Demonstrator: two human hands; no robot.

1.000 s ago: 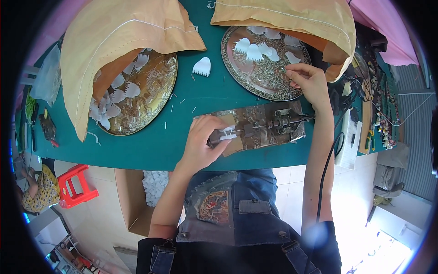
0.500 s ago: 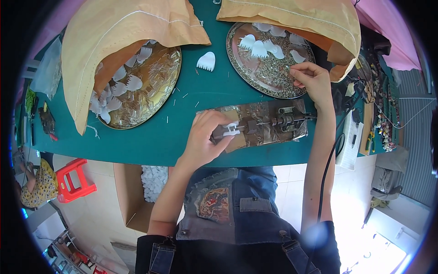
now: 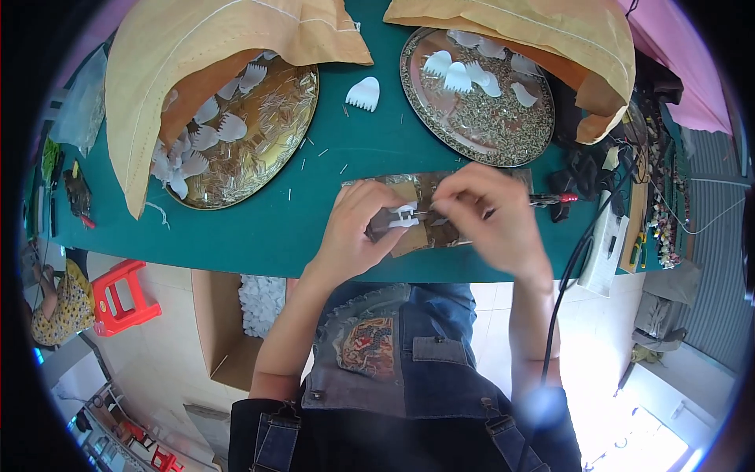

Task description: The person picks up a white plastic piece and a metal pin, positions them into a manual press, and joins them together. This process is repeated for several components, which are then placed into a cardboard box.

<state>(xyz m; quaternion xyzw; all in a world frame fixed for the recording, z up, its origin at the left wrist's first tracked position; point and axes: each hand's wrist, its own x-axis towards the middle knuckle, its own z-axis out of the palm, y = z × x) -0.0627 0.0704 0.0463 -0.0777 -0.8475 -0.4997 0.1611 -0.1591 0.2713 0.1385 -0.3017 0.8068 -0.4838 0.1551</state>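
My left hand (image 3: 351, 228) is closed around a white plastic hair claw clip (image 3: 404, 215), its two halves side by side at the left end of a metal jig (image 3: 434, 230) wrapped in brown tape. Just right of the clip, my right hand (image 3: 494, 218) hovers over the jig, thumb and forefinger pinched near a thin metal pin (image 3: 422, 212). Whatever sits in that pinch is too small and blurred to name. The jig's mechanism is mostly hidden under the right hand; a red-tipped handle (image 3: 568, 198) sticks out on its right.
A round gold tray (image 3: 267, 149) with thin pins and white toothed clip halves stands at left, partly under a tan paper bag (image 3: 149, 102). Another tray (image 3: 484, 130) holds small metal springs, under a second bag (image 3: 543, 31). A loose clip half (image 3: 362, 94) lies between them. A black cable (image 3: 578, 256) hangs at right.
My right hand has left the spring tray and come down and left over the jig. My left hand still holds the clip. The whole view has shifted slightly.
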